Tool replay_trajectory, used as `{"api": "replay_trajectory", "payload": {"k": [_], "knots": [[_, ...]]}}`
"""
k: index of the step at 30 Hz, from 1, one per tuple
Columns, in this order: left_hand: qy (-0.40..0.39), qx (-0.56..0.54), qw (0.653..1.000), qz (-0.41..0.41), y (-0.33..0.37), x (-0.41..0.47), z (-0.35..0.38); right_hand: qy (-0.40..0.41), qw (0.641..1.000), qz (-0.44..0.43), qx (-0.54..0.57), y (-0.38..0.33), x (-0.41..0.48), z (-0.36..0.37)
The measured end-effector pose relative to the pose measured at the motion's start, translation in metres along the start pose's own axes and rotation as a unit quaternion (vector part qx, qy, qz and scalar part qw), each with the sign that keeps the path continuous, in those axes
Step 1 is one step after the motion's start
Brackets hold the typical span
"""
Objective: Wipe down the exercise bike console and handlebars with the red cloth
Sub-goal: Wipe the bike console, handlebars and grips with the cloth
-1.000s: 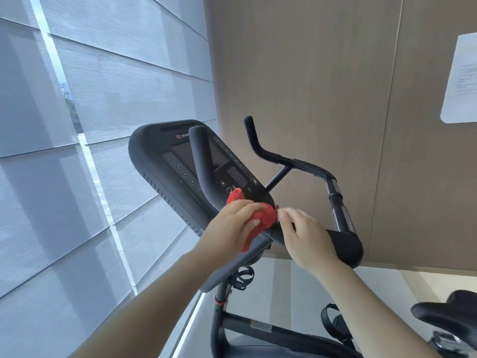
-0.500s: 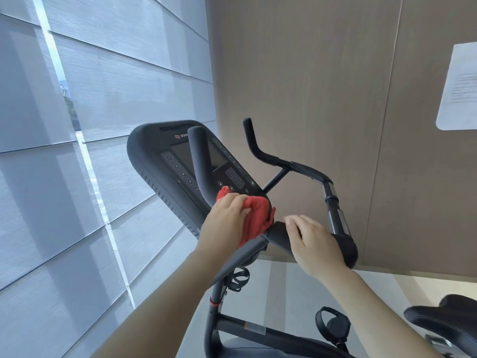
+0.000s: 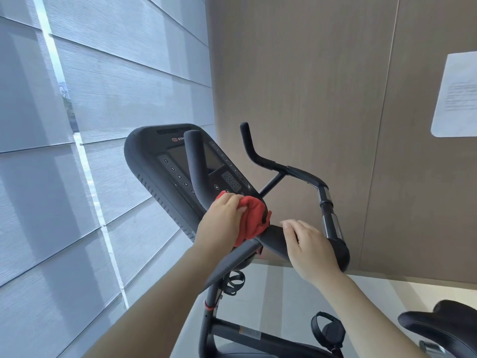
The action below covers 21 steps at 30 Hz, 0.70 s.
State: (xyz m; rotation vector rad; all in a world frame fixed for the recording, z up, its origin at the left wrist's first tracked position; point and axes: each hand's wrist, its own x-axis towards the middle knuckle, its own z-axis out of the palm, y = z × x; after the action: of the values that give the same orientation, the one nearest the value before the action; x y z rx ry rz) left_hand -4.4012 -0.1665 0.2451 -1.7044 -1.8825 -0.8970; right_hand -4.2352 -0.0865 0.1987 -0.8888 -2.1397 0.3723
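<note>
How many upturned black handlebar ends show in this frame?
2. One black handlebar end crosses the dark console; the other stands right of it, before the brown wall. None seems hidden.

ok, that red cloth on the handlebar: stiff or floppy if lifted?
Probably floppy: the red cloth is bunched in folds under the left hand and drapes over the handlebar. Likely light, since one hand grips it. May slide easily on the smooth bar.

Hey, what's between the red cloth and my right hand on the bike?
Only a short bare stretch of the black handlebar, seen in the head view. The red cloth and right hand are apart.
</note>
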Motion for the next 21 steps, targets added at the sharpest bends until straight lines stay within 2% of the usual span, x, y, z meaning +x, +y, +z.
{"api": "replay_trajectory", "payload": {"k": [4,12,17,21], "knots": [[0.073,-0.069,0.994,-0.047,-0.009,0.003,-0.022,-0.006,1.0,-0.011,0.003,0.0,-0.001,-0.001],[0.169,-0.094,0.975,-0.105,-0.036,0.023,-0.068,-0.076,0.993,-0.083,0.034,-0.04,0.03,0.01],[0.24,-0.117,0.946,-0.186,-0.056,0.034,-0.082,-0.095,0.99,-0.102,0.038,-0.053,0.048,0.022],[0.302,-0.168,0.904,-0.253,-0.068,0.061,-0.088,-0.101,0.989,-0.105,0.026,-0.048,0.053,0.029]]}}
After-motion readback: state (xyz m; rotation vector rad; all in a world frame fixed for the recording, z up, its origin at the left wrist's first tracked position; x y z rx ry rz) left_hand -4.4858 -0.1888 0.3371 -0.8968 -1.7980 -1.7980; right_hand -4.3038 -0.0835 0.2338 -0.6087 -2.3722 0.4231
